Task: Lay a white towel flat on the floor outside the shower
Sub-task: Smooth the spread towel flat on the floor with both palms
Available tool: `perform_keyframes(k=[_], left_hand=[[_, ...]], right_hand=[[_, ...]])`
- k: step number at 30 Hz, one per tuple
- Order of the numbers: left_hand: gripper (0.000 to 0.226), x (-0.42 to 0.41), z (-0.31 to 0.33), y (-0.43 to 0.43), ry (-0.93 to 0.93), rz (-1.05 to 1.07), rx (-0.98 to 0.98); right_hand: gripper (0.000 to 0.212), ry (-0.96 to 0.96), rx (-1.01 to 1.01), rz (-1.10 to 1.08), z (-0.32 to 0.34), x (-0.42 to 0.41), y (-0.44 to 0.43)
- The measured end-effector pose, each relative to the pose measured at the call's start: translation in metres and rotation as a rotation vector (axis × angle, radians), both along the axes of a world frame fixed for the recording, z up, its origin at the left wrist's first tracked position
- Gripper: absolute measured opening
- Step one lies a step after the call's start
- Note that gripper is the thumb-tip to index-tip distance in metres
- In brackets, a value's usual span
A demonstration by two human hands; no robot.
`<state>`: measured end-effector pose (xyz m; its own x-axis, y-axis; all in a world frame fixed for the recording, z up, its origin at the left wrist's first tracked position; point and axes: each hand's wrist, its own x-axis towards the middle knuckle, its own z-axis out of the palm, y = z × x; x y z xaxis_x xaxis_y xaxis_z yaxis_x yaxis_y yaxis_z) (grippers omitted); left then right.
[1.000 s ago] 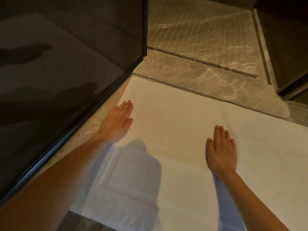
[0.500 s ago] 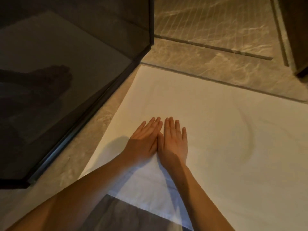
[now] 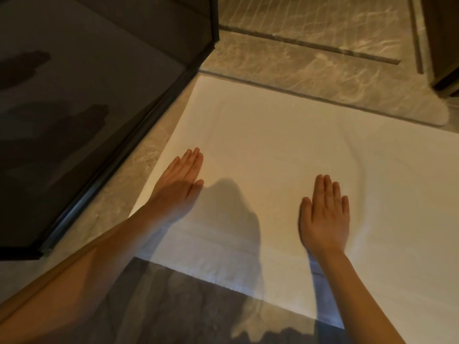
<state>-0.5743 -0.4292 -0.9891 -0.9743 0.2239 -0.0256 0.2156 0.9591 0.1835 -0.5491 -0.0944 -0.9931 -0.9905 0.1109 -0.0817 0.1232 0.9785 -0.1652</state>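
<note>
L hand (image 3: 180,181) & R hand (image 3: 324,217) pressing white towel (image 3: 273,135), fingers (image 3: 192,160) straight, gripping nothing. Risk: uneven sweeping pushing crease (image 3: 357,170) wider, or sliding towel across marble floor (image 3: 310,70).

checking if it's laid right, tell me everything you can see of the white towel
The white towel is a plain sheet of soft-looking cloth, spread on the marbled floor beside the dark glass panel. Its near edge shows a hem band. It lies mostly flat, with one curved ripple right of the middle. The left hand rests flat near its left edge, the right hand flat nearer the middle, fingers straight. Its right end runs out of view.
</note>
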Motion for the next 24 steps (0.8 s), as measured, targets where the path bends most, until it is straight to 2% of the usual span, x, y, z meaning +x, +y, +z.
perform_keyframes(k=[3,7,9,11,16,24], left_hand=[[0.063,0.033,0.004,0.018,-0.012,-0.044,-0.008],[0.060,0.089,-0.004,0.046,-0.047,-0.239,-0.029],[0.058,0.092,-0.008,0.049,-0.048,-0.245,-0.041],[0.058,0.088,-0.008,0.042,-0.056,-0.227,-0.062],[0.063,0.091,-0.011,-0.006,-0.061,-0.107,-0.089],[0.065,0.090,-0.011,-0.023,-0.046,-0.024,-0.090]], right_hand=[[0.067,0.006,-0.049,-0.060,0.008,0.003,-0.018],[0.063,0.052,-0.174,0.156,0.013,0.036,-0.105],[0.063,0.021,-0.225,0.208,0.009,0.047,-0.142],[0.063,-0.009,-0.182,0.240,0.005,0.050,-0.153],[0.061,-0.003,-0.124,0.243,0.002,0.063,-0.105],[0.064,-0.021,-0.059,-0.036,0.002,0.083,-0.014]])
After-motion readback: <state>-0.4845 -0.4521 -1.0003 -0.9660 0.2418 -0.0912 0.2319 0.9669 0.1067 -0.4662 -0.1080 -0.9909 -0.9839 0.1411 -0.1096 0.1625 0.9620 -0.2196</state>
